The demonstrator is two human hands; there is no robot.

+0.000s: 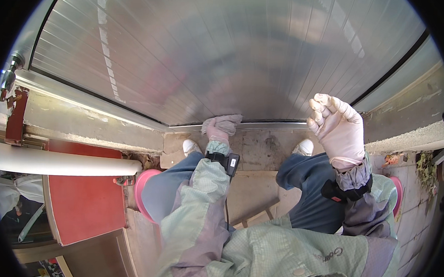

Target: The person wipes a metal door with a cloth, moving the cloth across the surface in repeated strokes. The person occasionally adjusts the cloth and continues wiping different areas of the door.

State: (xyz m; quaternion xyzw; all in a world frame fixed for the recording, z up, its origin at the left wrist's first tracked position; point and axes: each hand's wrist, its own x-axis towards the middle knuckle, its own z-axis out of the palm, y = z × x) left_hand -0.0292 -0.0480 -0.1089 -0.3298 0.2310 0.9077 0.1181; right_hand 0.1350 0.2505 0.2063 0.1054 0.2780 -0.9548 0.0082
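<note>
My left hand (218,133) is pressing a crumpled greyish cloth (224,123) against the lower edge of a shiny, ribbed metal door panel (218,63). The cloth meets the panel close to its dark edge strip and the pale metal sill (275,126). To the right, my right hand (339,129), in a pale thin glove, is raised in front of the panel's lower right corner. Its fingers are loosely curled, and I see nothing in it. Both wrists carry black strapped devices.
A metal lever handle (10,76) juts out at far left. Below it run a white pipe (62,161) and a red panel (87,199). Pink plastic edges (145,194) show beside my legs. My white shoes (191,147) stand before the sill. Dry leaves (427,172) lie right.
</note>
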